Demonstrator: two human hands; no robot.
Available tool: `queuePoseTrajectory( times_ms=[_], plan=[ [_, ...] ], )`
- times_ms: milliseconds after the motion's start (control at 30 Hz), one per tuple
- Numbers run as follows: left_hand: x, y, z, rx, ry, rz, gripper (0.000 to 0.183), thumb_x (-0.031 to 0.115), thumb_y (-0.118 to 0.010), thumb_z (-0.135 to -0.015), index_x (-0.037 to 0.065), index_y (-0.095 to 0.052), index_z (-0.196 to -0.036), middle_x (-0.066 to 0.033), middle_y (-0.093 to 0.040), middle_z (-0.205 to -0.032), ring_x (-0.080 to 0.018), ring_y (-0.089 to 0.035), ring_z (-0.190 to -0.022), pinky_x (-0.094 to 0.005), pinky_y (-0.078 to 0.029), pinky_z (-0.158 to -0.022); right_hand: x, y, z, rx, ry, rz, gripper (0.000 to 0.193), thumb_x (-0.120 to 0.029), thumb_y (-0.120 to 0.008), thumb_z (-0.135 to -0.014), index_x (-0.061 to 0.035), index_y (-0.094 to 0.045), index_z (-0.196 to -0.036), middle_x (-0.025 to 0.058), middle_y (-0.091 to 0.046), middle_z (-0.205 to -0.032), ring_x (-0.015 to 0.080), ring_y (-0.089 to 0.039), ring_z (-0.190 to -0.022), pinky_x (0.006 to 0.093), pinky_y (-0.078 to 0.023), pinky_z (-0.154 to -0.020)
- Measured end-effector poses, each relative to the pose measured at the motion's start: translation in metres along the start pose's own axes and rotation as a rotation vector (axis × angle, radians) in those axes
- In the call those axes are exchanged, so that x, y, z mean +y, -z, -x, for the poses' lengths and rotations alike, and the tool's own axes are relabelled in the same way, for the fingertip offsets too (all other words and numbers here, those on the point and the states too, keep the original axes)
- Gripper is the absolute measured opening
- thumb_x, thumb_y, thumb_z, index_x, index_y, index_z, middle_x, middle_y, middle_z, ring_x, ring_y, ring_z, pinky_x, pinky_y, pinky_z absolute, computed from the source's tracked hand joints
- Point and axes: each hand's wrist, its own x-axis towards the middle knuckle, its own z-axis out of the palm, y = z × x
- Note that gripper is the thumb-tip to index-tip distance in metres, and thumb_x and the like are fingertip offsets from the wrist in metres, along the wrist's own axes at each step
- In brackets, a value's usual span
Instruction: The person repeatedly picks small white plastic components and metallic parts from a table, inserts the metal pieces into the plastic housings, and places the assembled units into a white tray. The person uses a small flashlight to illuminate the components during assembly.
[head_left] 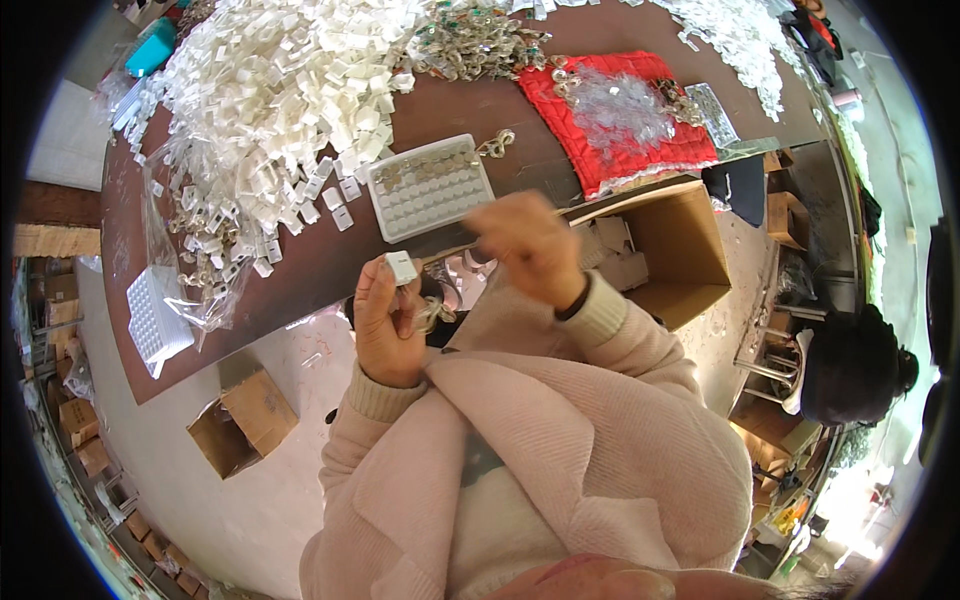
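Observation:
Between the thumb and fingers of my left hand (391, 325) is a small white plastic housing (401, 267), raised just off the table's near edge. A coil of pale, clear-looking cord (434, 315) hangs beside that hand and seems joined to the housing. My right hand (528, 248) is raised to the right of it, apart from the housing. Motion smears its fingers, so whether they hold anything is unclear. Just beyond both hands lies a white tray (391, 225) with rows of round pockets, its far rows filled with small discs.
A large heap of white housings (290, 90) covers the table's left part. Coiled corded pieces (475, 45) lie behind the tray. A red quilted cloth (597, 165) bears clear plastic parts. One open carton (690, 245) stands at my right, another box (262, 408) on the floor at left.

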Motion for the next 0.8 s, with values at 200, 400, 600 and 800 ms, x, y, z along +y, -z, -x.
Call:
queuePoseTrajectory(
  times_ms=[200,400,600,800],
  plan=[
    [-0.005,0.002,-0.007,-0.011,-0.048,0.024,0.018,0.02,-0.064,-0.098,0.004,-0.064,-0.106,-0.0111,-0.071,-0.097,-0.0032,-0.043,-0.059,-0.0156,-0.025,-0.038,0.073,0.09,0.025,0.331,-0.611,0.57,0.015,-0.004,-0.074,-0.083,-0.0038,-0.075,-0.098,0.0136,-0.07,-0.087,0.0263,-0.067,-0.075,0.0335,-0.054,-0.068],
    [-0.005,0.005,-0.009,-0.016,0.021,0.056,0.015,0.019,-0.065,-0.098,0.005,-0.064,-0.104,-0.0124,-0.072,-0.098,-0.0036,-0.05,-0.064,-0.0143,-0.028,-0.039,0.096,0.105,0.037,0.209,-0.633,0.679,0.017,-0.015,-0.076,-0.084,-0.0026,-0.075,-0.096,0.0163,-0.071,-0.088,0.0295,-0.069,-0.076,0.0363,-0.053,-0.069],
    [0.0,-0.001,-0.007,-0.043,0.027,0.007,0.019,0.02,-0.066,-0.096,0.006,-0.065,-0.11,-0.0114,-0.071,-0.1,-0.0044,-0.049,-0.067,-0.013,-0.027,-0.04,0.08,0.103,0.024,0.324,-0.807,0.45,0.012,-0.009,-0.073,-0.086,-0.0009,-0.074,-0.096,0.0149,-0.073,-0.085,0.0224,-0.069,-0.07,0.0307,-0.053,-0.067],
    [-0.005,-0.018,0.0,0.069,0.015,-0.141,0.023,0.007,-0.063,-0.097,-0.002,-0.064,-0.118,-0.0046,-0.068,-0.089,-0.0013,-0.042,-0.054,-0.0155,-0.026,-0.041,0.01,0.05,-0.006,0.123,-0.58,-0.011,0.007,0.001,-0.069,-0.087,0.0007,-0.07,-0.094,0.0114,-0.07,-0.086,0.0183,-0.066,-0.075,0.0285,-0.052,-0.069]
  ],
)
